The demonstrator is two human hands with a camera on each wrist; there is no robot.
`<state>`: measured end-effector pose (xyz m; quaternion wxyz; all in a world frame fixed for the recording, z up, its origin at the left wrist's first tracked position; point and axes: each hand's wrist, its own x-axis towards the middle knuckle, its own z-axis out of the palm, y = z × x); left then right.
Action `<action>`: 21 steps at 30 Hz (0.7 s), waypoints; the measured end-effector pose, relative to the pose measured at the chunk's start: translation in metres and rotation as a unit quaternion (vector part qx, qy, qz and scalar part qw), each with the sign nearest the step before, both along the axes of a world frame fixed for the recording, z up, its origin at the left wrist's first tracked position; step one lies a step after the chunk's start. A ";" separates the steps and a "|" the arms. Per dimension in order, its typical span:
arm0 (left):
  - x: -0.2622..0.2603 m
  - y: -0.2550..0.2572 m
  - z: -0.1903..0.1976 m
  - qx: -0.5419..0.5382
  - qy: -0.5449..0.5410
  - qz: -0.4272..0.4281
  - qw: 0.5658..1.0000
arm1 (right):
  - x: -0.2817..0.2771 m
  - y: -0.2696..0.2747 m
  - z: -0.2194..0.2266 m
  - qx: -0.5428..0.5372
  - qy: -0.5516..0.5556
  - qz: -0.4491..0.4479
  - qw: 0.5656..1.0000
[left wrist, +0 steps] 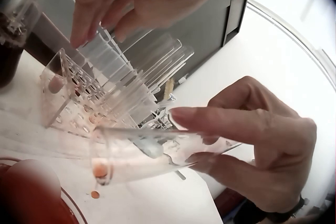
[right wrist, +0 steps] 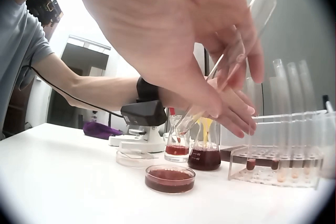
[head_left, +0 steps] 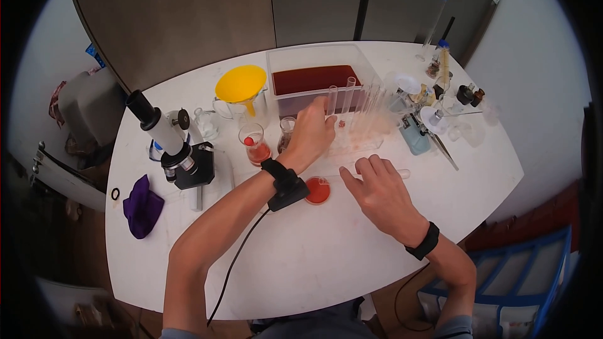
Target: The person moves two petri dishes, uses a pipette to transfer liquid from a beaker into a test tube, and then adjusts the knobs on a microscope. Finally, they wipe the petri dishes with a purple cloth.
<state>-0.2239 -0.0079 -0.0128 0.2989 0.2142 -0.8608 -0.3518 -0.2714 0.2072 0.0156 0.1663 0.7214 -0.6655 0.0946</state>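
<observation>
My left hand [head_left: 312, 127] is at the left end of the clear test tube rack [right wrist: 231, 169], its fingertips pinching an upright test tube [head_left: 333, 96] there. Lower and to the right, my right hand [head_left: 383, 198] holds another test tube [left wrist: 142, 155] between thumb and fingers. That tube lies tilted, its mouth overlapping the dish of red liquid [right wrist: 169, 178] in the head view. A bit of orange shows inside its mouth, and an orange drop [left wrist: 95, 194] lies on the table below. More tubes [right wrist: 294, 113] stand in the rack, some with reddish bottoms.
Flasks of red liquid [head_left: 256, 150] and dark liquid [right wrist: 206, 158] stand left of the rack. Behind is a clear tub [head_left: 314, 53] of dark red liquid. A yellow funnel [head_left: 242, 83], microscope [head_left: 182, 157] and purple cloth [head_left: 144, 207] are leftward; tweezers [head_left: 443, 150] lie right.
</observation>
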 end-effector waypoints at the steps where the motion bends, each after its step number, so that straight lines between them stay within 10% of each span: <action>1: 0.002 0.002 0.001 -0.009 0.005 -0.007 1.000 | 0.001 0.000 -0.001 0.010 0.014 -0.001 1.000; 11: 0.056 0.020 0.020 0.068 0.045 -0.041 0.996 | -0.016 0.007 -0.007 -0.013 -0.152 -0.034 0.988; 15: 0.057 0.014 0.012 0.085 0.039 -0.049 0.994 | -0.055 0.011 0.011 -0.122 -0.540 -0.165 0.816; 21: 0.029 0.006 0.003 0.062 0.031 -0.037 0.997 | -0.092 -0.018 -0.007 -0.293 -0.580 -0.126 0.750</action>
